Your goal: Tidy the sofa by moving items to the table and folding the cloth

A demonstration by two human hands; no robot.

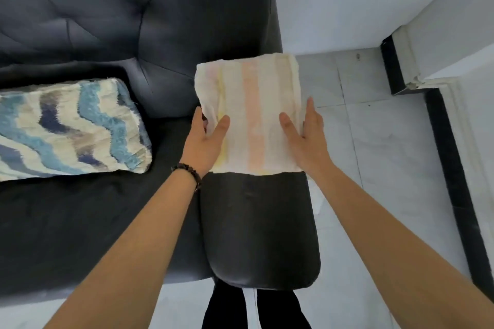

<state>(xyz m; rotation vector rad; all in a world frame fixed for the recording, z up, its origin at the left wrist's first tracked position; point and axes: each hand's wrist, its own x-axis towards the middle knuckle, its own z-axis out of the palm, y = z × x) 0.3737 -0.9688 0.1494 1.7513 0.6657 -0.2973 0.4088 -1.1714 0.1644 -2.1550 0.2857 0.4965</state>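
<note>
Two hands flank a folded cloth [248, 112] lying on the sofa [107, 21] armrest [259, 227].

- Cloth: pale cream with faint yellow and peach stripes running lengthwise. It lies flat on the far half of the armrest, and its near edge crosses the dark upholstery.
- Left hand [204, 141]: fingers straight against the cloth's left side, thumb resting on top. Not curled.
- Right hand [307, 136]: same pose on the right side, fingers straight along the edge, thumb on the top face.
- Beaded bracelet [188, 169] on the left wrist.
- Cushion [69, 131]: blue and cream wave pattern, on the sofa seat, well apart from the cloth.
- Pale tiled floor [374, 128] right of the armrest.
</note>
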